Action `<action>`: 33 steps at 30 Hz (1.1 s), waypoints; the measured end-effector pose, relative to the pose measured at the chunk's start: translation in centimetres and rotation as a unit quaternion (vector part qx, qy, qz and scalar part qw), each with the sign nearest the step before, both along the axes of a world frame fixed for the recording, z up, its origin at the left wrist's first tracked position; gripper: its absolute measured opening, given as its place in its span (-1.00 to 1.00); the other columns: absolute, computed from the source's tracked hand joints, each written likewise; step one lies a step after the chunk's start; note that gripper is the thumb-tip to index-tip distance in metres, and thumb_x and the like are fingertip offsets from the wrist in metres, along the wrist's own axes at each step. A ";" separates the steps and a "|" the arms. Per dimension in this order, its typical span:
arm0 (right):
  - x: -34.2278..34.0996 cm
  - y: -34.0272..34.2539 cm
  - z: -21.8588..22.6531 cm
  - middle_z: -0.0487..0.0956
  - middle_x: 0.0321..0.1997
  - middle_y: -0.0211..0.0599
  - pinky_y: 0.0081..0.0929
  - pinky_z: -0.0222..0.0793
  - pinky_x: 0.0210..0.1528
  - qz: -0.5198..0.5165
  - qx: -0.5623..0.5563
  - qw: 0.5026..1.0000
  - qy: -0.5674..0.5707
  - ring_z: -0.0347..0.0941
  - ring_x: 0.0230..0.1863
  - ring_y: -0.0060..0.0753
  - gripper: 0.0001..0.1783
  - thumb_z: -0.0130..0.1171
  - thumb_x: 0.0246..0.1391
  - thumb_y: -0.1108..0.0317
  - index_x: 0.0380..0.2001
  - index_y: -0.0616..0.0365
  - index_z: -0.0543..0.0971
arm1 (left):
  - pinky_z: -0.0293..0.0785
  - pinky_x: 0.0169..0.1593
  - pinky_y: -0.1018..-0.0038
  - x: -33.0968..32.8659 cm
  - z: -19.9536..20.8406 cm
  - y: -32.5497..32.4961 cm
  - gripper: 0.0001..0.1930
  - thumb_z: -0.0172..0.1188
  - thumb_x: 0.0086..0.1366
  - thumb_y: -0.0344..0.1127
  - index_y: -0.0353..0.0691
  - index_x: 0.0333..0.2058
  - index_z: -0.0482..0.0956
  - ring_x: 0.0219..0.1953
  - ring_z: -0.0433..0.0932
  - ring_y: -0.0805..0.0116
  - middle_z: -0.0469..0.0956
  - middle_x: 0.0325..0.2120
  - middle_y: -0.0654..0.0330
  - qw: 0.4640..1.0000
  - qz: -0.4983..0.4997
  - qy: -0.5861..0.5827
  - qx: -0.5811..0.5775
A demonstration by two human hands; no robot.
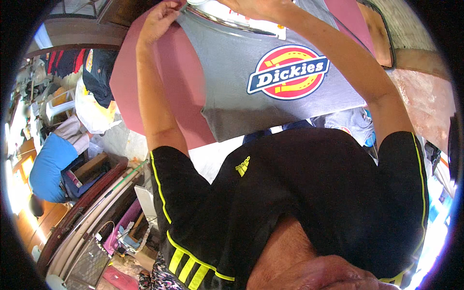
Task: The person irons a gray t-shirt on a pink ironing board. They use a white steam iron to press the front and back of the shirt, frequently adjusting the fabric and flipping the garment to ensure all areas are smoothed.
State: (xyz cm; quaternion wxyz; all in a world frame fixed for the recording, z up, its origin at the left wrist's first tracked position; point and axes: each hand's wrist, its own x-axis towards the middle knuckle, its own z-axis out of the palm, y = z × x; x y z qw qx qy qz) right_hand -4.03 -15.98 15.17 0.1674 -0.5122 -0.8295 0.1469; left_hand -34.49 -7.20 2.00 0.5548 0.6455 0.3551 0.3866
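Note:
A grey T-shirt [227, 92] with a red, blue and yellow printed badge lies spread on a pink-covered board [130, 82]. My left hand [162, 20] is at the shirt's far left edge, its fingers closed together on the cloth. Across the top of the view reaches my right hand [256, 7], partly cut off, its fingers out of sight. Beneath it is a shiny, curved, silver-edged object [227, 21], too cropped to name, beside a white printed patch [270, 28] on the shirt.
Dark garments [99, 75] hang left of the board, above a yellow-white plastic bag [96, 113]. A person in blue [53, 164] is farther left. Long poles [92, 212] and a wire basket [87, 266] stand at lower left. More grey cloth [348, 123] lies near my body.

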 end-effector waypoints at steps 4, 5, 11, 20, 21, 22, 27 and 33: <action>-1.5 0.8 -1.7 0.63 -0.25 0.30 0.15 0.48 -0.08 -0.032 0.017 0.998 0.044 0.60 -0.17 0.35 -0.42 -0.05 0.32 -0.09 -0.14 0.29 0.59 | 0.48 -0.16 0.58 0.2 -2.3 -1.7 -0.79 0.25 0.33 -0.40 -0.26 -0.08 0.56 -0.29 0.53 0.54 0.62 -0.30 0.27 0.953 0.187 0.134 0.196; -2.0 1.4 -2.3 0.62 -0.22 0.32 0.15 0.47 -0.07 -0.015 0.020 0.998 0.063 0.59 -0.15 0.34 -0.41 -0.06 0.32 -0.10 -0.13 0.31 0.58 | 0.49 -0.16 0.56 0.7 -2.4 -2.3 -0.79 0.27 0.32 -0.40 -0.25 -0.09 0.56 -0.29 0.54 0.54 0.62 -0.31 0.27 0.950 0.207 0.130 0.195; -4.4 6.1 -3.5 0.58 -0.08 0.40 0.08 0.43 0.04 0.018 0.012 0.991 0.136 0.55 0.00 0.32 -0.34 -0.07 0.32 -0.13 -0.10 0.40 0.56 | 0.51 -0.23 0.51 3.9 -0.8 -3.9 -0.78 0.29 0.27 -0.43 -0.25 -0.12 0.54 -0.32 0.58 0.48 0.66 -0.33 0.24 0.920 0.289 0.125 0.232; -5.3 5.3 -3.0 0.59 -0.07 0.36 0.06 0.43 0.04 -0.042 -0.069 0.989 0.124 0.53 0.03 0.35 -0.27 -0.09 0.31 -0.21 -0.05 0.39 0.55 | 0.49 -0.27 0.52 3.4 -0.7 -5.6 -0.76 0.30 0.20 -0.50 -0.26 -0.14 0.53 -0.32 0.60 0.47 0.68 -0.33 0.22 0.920 0.315 0.117 0.200; -4.9 5.5 -3.1 0.60 -0.07 0.35 0.06 0.43 0.04 -0.048 -0.044 0.990 0.126 0.54 0.02 0.35 -0.27 -0.10 0.32 -0.21 -0.04 0.38 0.55 | 0.49 -0.27 0.52 4.1 -0.4 -5.3 -0.76 0.30 0.20 -0.50 -0.27 -0.15 0.53 -0.32 0.61 0.47 0.68 -0.33 0.22 0.921 0.311 0.107 0.209; -4.4 5.7 -3.2 0.60 -0.07 0.35 0.06 0.43 0.03 -0.060 -0.052 0.988 0.131 0.54 0.02 0.34 -0.27 -0.10 0.32 -0.21 -0.04 0.38 0.55 | 0.49 -0.27 0.53 4.7 -0.2 -4.9 -0.76 0.30 0.20 -0.50 -0.27 -0.15 0.53 -0.32 0.61 0.46 0.68 -0.34 0.22 0.921 0.307 0.096 0.219; -4.6 4.6 -2.7 0.59 -0.09 0.34 0.07 0.42 0.00 -0.021 -0.145 0.984 0.103 0.54 0.01 0.33 -0.28 -0.11 0.34 -0.20 -0.03 0.38 0.54 | 0.54 -0.13 0.47 3.4 -1.5 -5.1 -0.78 0.35 0.19 -0.47 -0.26 -0.18 0.57 -0.24 0.64 0.42 0.69 -0.32 0.20 0.902 0.336 0.135 0.235; -5.7 1.7 -3.9 0.60 -0.36 0.29 0.01 0.49 -0.23 -0.049 -0.120 0.978 0.162 0.63 -0.28 0.22 -0.31 -0.12 0.37 -0.15 -0.21 0.45 0.51 | 0.53 -0.13 0.40 3.5 -1.7 -4.9 -0.80 0.33 0.24 -0.33 -0.25 -0.22 0.57 -0.26 0.64 0.30 0.66 -0.34 0.13 0.879 0.362 0.139 0.277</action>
